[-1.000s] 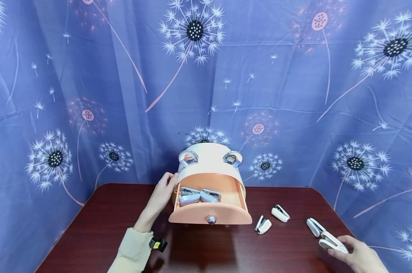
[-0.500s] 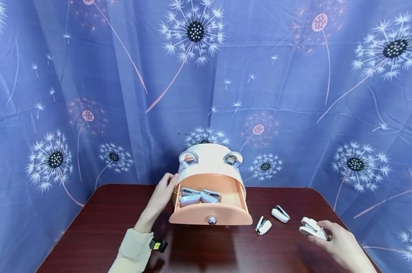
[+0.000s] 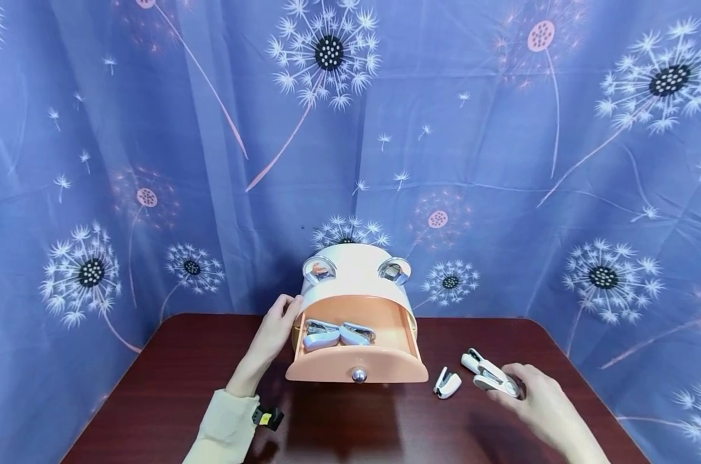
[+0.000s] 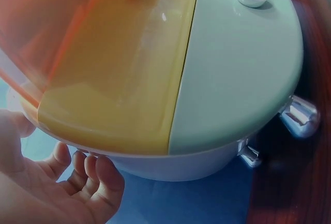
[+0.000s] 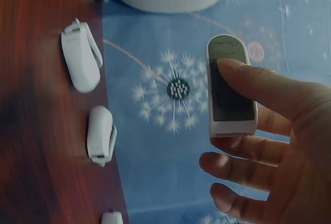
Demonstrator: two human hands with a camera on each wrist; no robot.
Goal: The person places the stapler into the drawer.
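A white stapler with a dark underside (image 5: 231, 94) is pinched between the thumb and fingers of my right hand (image 3: 544, 399), above the table's right side. Two white staplers (image 3: 446, 383) (image 5: 101, 133) lie on the table to its left. My left hand (image 3: 276, 330) rests against the left side of a round white cabinet (image 3: 353, 274), its fingers bent loosely at the rim. The cabinet's orange drawer (image 3: 356, 367) is pulled out, with two pale blue staplers (image 3: 321, 335) (image 3: 357, 334) lying at its left.
Yellow (image 4: 116, 79) and green (image 4: 240, 69) drawer fronts with silver knobs show beneath the orange drawer. Another white stapler (image 5: 111, 218) is cut off at the right wrist view's lower edge. A blue dandelion curtain (image 3: 501, 193) hangs behind the dark red table (image 3: 211, 367).
My right hand has lifted its stapler away from the table's right end and carried it left towards the cabinet. My left hand and the drawer have stayed in place.
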